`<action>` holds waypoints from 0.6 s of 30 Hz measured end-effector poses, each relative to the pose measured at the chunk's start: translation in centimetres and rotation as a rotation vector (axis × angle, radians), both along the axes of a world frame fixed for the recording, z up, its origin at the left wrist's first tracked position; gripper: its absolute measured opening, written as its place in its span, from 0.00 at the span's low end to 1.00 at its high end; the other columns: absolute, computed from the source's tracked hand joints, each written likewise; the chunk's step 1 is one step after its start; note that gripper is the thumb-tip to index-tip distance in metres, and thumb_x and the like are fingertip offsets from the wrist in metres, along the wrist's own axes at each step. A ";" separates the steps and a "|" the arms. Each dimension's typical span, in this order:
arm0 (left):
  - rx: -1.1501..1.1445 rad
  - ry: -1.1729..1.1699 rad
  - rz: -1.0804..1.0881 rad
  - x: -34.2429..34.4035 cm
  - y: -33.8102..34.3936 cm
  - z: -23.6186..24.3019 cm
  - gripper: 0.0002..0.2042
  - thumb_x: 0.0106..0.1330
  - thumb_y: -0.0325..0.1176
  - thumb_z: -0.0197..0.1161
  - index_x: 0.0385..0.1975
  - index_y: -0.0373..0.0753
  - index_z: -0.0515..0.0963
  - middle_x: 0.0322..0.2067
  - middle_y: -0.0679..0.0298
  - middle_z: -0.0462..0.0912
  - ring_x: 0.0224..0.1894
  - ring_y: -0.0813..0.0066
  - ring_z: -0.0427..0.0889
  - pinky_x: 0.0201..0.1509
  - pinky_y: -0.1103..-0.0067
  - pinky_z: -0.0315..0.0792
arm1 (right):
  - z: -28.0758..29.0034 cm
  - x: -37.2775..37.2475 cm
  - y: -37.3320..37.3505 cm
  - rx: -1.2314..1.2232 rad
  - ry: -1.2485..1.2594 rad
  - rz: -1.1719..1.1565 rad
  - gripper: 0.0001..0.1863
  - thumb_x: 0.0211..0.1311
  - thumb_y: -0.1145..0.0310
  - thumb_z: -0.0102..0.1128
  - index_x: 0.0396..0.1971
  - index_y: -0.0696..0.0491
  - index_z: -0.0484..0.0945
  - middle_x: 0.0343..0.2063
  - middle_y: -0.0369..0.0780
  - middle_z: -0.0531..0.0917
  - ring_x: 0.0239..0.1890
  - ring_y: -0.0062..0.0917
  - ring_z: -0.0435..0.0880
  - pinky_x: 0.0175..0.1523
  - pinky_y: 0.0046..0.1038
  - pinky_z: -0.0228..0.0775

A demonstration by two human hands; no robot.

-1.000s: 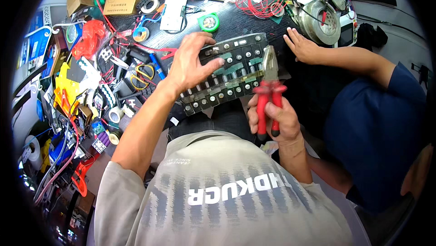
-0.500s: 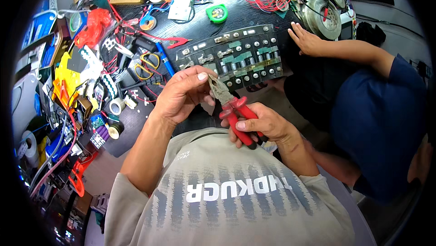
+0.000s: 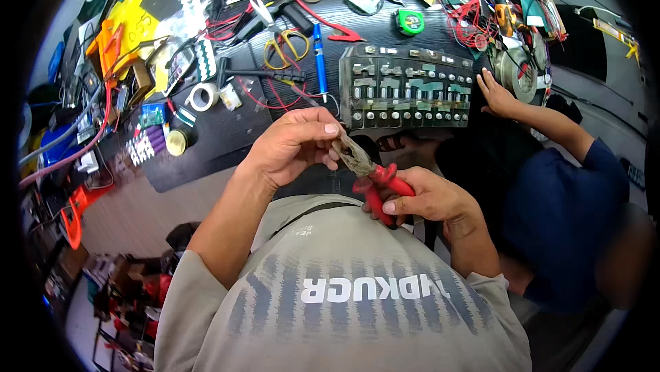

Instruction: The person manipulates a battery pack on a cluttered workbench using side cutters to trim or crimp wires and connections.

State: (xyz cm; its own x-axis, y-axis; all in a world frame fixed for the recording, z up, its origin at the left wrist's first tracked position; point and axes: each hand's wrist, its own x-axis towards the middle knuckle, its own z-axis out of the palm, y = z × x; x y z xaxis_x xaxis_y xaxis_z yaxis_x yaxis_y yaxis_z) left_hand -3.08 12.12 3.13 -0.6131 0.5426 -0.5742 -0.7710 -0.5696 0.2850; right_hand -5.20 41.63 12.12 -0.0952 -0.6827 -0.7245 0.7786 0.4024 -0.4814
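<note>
Beside the cluttered worktop [image 3: 192,164], red-handled pliers [image 3: 360,160] are gripped by the right hand [image 3: 432,195], with the pinched left hand [image 3: 292,144] held at their tip, toward ten o'clock.

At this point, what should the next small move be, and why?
Probably draw the left hand slightly clear of the red-handled grey metal pliers before any squeeze: its thumb is close at the jaw tips, while the right hand grips the handles.

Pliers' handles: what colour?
The pliers' handles are red; best seen in the head view.
</note>
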 end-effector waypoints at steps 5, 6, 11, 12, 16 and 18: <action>-0.020 -0.012 0.208 7.5 -1.4 -1.1 0.08 0.77 0.34 0.68 0.42 0.35 0.83 0.37 0.60 0.89 0.34 0.73 0.88 0.39 0.71 0.87 | 0.1 2.2 -2.0 0.064 -0.010 0.113 0.28 0.72 0.71 0.70 0.69 0.60 0.78 0.50 0.38 0.88 0.48 0.20 0.84 0.53 0.25 0.78; -0.047 -0.038 0.235 9.2 -1.5 -1.5 0.08 0.77 0.35 0.67 0.41 0.36 0.83 0.37 0.61 0.89 0.34 0.73 0.88 0.39 0.71 0.86 | 0.1 2.5 -1.8 0.057 -0.017 0.114 0.27 0.72 0.72 0.69 0.68 0.61 0.78 0.50 0.39 0.88 0.48 0.21 0.85 0.55 0.25 0.78; -0.282 -0.308 0.425 21.6 -3.7 -11.2 0.06 0.79 0.34 0.66 0.40 0.39 0.81 0.35 0.62 0.87 0.34 0.73 0.86 0.38 0.71 0.85 | -1.9 7.3 -1.1 0.131 0.088 0.063 0.28 0.71 0.74 0.68 0.70 0.60 0.77 0.49 0.39 0.88 0.48 0.22 0.85 0.52 0.25 0.77; -0.322 -0.390 0.483 23.4 -4.5 -13.8 0.06 0.79 0.34 0.65 0.39 0.39 0.81 0.35 0.62 0.86 0.34 0.73 0.84 0.38 0.71 0.85 | -2.0 8.0 -1.1 0.161 0.095 0.047 0.28 0.71 0.73 0.69 0.70 0.60 0.78 0.49 0.39 0.88 0.48 0.22 0.85 0.53 0.25 0.77; -0.343 -0.540 0.687 27.4 -7.7 -26.7 0.06 0.80 0.30 0.57 0.38 0.39 0.78 0.30 0.61 0.81 0.31 0.67 0.82 0.47 0.64 0.87 | -2.9 12.2 0.8 0.299 0.194 -0.024 0.31 0.66 0.66 0.72 0.68 0.59 0.79 0.46 0.42 0.90 0.47 0.25 0.87 0.54 0.28 0.78; -0.389 -0.611 0.760 25.7 -9.1 -31.8 0.06 0.81 0.29 0.55 0.42 0.37 0.79 0.35 0.56 0.84 0.37 0.62 0.86 0.54 0.61 0.88 | -2.5 14.6 2.0 0.372 0.246 -0.119 0.31 0.66 0.65 0.73 0.67 0.59 0.79 0.45 0.43 0.91 0.47 0.26 0.88 0.53 0.29 0.78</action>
State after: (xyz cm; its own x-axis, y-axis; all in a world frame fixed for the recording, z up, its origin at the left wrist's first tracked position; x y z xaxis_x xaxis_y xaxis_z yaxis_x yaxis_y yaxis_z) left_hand 22.65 3.06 -28.69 -0.2623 -0.1516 -0.9530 -0.3231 -0.9168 0.2348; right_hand 9.39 43.60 9.59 -0.3571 -0.3542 -0.8643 0.7107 0.4974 -0.4975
